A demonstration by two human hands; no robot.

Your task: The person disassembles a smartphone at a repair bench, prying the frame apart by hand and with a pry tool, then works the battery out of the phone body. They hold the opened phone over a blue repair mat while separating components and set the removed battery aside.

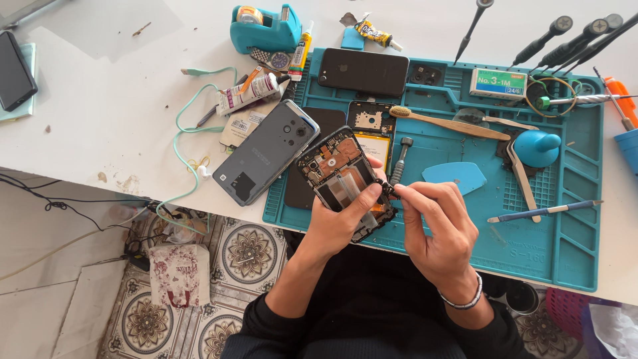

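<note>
Left hand (pixel 339 223) is wrapped around an opened phone (pixel 344 178), back cover off, insides showing, held just above the near edge of the bench (pixel 100 126), over the near left corner of the teal mat (pixel 565 233). Right hand (pixel 435 229) is pinched shut on a small dark tool (pixel 391 189), probably tweezers or a short driver, too small to tell, with its tip touching the right edge of the open phone. Risks, as I judge them: the phone hangs partly past the bench edge, so a slipped grip could drop it to the tiled floor (pixel 249 256); the tip pressed near bare circuitry could skid and scratch a board or tear a ribbon; any tiny part freed there could fall into the lap and be lost. The mint cable (pixel 183 149) dangling off the near edge could snag an elbow and drag things along. Counts: two hands, one opened phone in hand, one grey phone (pixel 266 159) lying back-up beside it, one dark phone (pixel 363 72) at the mat's far edge, one more dark phone (pixel 14 70) at the bench's far left edge, one bare phone frame (pixel 371 129) on the mat, one toothbrush (pixel 448 123), one teal tape dispenser (pixel 266 30), one screwdriver (pixel 401 159) on the mat, roughly five drivers in the far right corner, one box of staples (pixel 498 83), one blue pick (pixel 455 176).
</note>
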